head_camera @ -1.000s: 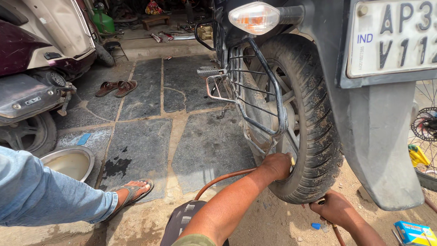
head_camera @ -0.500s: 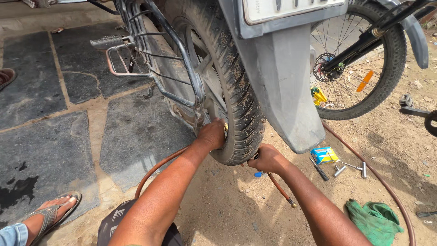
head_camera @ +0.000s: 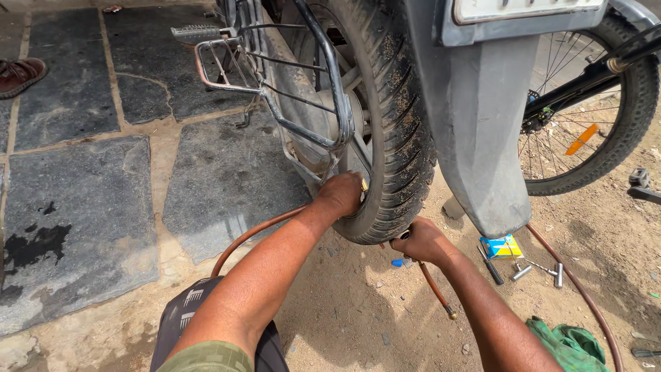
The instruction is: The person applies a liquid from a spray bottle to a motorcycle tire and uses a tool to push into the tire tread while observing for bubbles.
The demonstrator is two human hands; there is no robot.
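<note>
The left hand (head_camera: 341,194) is pressing a brass air fitting (head_camera: 363,184) against the rear tyre (head_camera: 399,131); the right hand (head_camera: 421,241) is gripping the brown hose (head_camera: 434,289) below.

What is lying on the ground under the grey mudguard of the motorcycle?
Under the mudguard lie a small blue-yellow packet and some metal tools on sandy ground. The right hand covers part of the ground near the tyre.

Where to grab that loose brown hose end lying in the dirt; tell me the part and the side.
Grip the brown hose just above its metal tip, coming from above on the right. It lies flat on open dirt there, while the right hand and tyre probably crowd its upper stretch.
</note>
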